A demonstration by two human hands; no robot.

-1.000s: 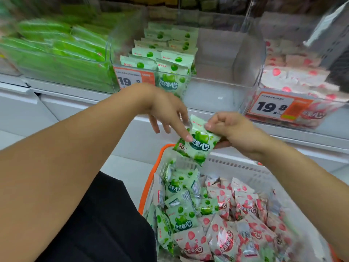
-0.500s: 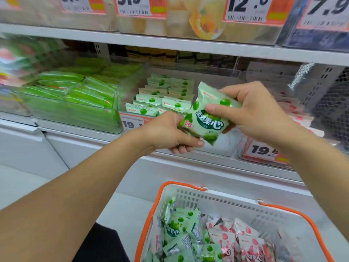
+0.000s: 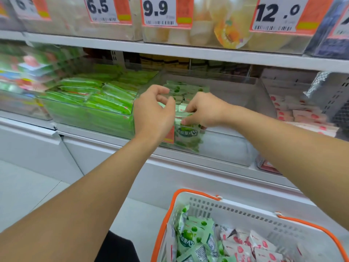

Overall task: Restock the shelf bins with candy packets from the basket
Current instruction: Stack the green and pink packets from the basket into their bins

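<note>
Head view. Right hand (image 3: pixel 203 110) pinches the top edge of a green candy packet (image 3: pixel 187 135) standing at the front of the clear shelf bin (image 3: pixel 236 148). Left hand (image 3: pixel 153 112) sits just beside it, fingers loosely curled; whether it holds anything, cannot tell. Basket (image 3: pixel 226 205) below holds more packets. Judgement: packet light, soft, crinkly film, likely slippery; grip by sealed top edge.

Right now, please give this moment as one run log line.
step: placing green candy packet in clear bin | right hand: pinches packet | left hand: at bin front, grip unclear | basket: packets remain
</note>
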